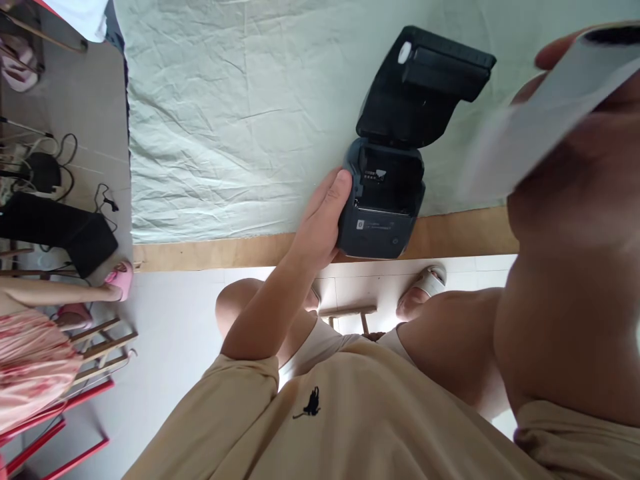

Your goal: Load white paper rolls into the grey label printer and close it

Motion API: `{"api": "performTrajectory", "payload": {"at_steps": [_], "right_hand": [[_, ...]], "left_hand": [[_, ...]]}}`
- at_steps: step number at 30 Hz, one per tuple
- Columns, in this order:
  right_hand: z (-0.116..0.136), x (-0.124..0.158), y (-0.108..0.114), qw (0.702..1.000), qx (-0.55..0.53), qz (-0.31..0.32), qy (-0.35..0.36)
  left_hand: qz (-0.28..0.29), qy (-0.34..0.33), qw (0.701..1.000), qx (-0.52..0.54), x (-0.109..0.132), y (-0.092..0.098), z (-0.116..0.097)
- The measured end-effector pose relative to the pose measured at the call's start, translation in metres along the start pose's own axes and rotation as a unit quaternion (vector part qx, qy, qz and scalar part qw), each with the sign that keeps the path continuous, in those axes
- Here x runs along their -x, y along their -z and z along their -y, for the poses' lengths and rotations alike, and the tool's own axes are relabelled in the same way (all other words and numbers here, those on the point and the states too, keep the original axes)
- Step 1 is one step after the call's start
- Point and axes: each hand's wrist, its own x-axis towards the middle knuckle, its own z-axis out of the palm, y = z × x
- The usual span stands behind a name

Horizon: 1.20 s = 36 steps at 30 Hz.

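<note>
A small black label printer [383, 200] stands at the near edge of the table with its lid [425, 87] swung open and its paper bay showing. My left hand [323, 223] grips the printer's left side, thumb up by the top corner. Close to the camera at the upper right, my right hand [575, 153] is closed on a white strip of paper [540, 113], blurred and partly out of frame. The strip hangs to the right of the printer and does not touch it.
A creased pale green cloth [225, 120] covers the table, with a bare wooden edge [225, 252] in front. A wooden stool [350, 312] is under the table by my sandalled foot [425, 287]. At left are a person in a pink dress [30, 360], a black bag [65, 233], cables and a red frame [60, 427].
</note>
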Motion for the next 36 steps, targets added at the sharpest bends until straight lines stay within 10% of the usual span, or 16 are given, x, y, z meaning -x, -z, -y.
{"api": "performTrajectory", "payload": {"at_steps": [7, 15, 36], "right_hand": [[-0.054, 0.006, -0.006, 0.996, 0.053, -0.066, -0.014], [-0.051, 0.007, 0.021, 0.945, 0.321, 0.044, 0.04], [-0.058, 0.009, 0.019, 0.919, 0.351, 0.144, 0.111]], "left_hand": [[0.0, 0.003, 1.0, 0.013, -0.001, 0.0, -0.001], [-0.031, 0.029, 0.999, -0.014, 0.0, -0.004, -0.008], [-0.022, 0.026, 0.999, -0.01, -0.003, -0.001, -0.004]]}}
